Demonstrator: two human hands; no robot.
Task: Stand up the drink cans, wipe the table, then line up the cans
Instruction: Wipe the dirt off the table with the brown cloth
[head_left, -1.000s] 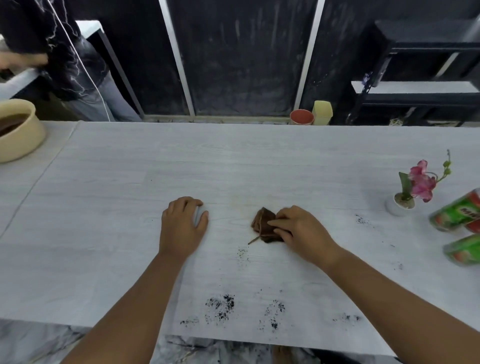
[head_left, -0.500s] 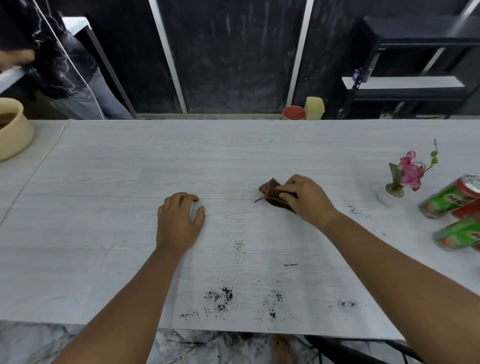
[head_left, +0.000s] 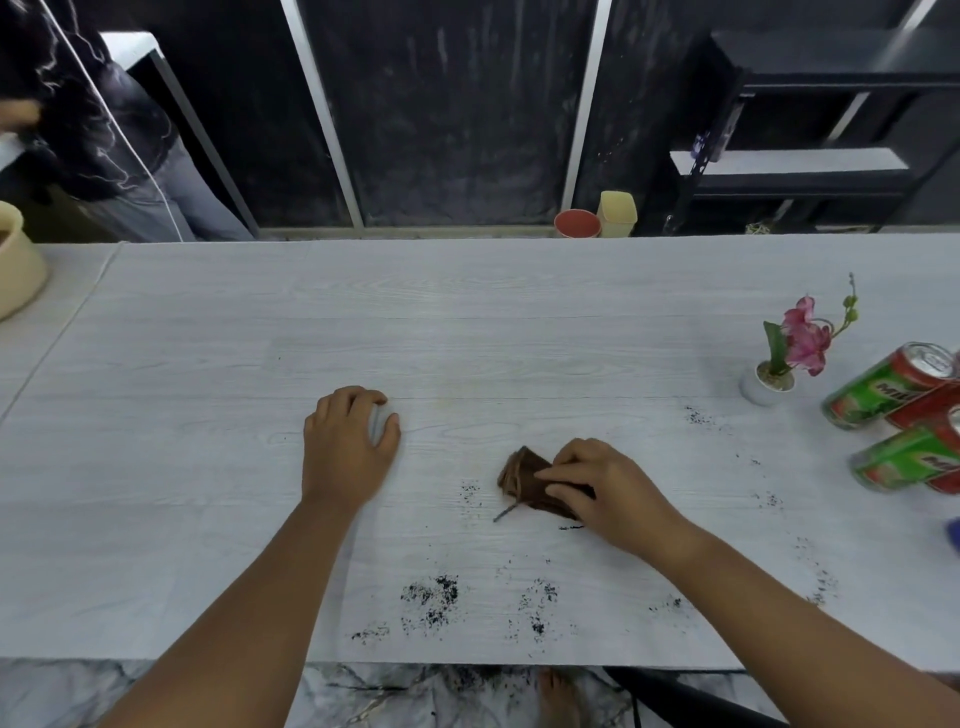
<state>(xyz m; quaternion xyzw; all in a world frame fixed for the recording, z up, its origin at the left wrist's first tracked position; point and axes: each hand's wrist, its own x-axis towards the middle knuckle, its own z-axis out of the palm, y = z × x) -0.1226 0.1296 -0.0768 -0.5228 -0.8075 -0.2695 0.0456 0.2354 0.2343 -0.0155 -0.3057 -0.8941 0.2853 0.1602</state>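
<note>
The right hand (head_left: 613, 488) pinches a folded brown cloth (head_left: 530, 480) and presses it on the white table (head_left: 208, 364), near the middle, just beyond the dark crumbs (head_left: 431, 597). The left hand (head_left: 348, 447) rests palm down on the table, fingers loosely bent, holding nothing. The risk, I think: a stroke toward the near edge can push crumbs onto the floor, and a wide stroke to the right can knock the small flower pot (head_left: 766, 382) or the green-and-red cans (head_left: 883, 387) grouped at the right edge. On one can I read "MIL"; the rest is hidden.
</note>
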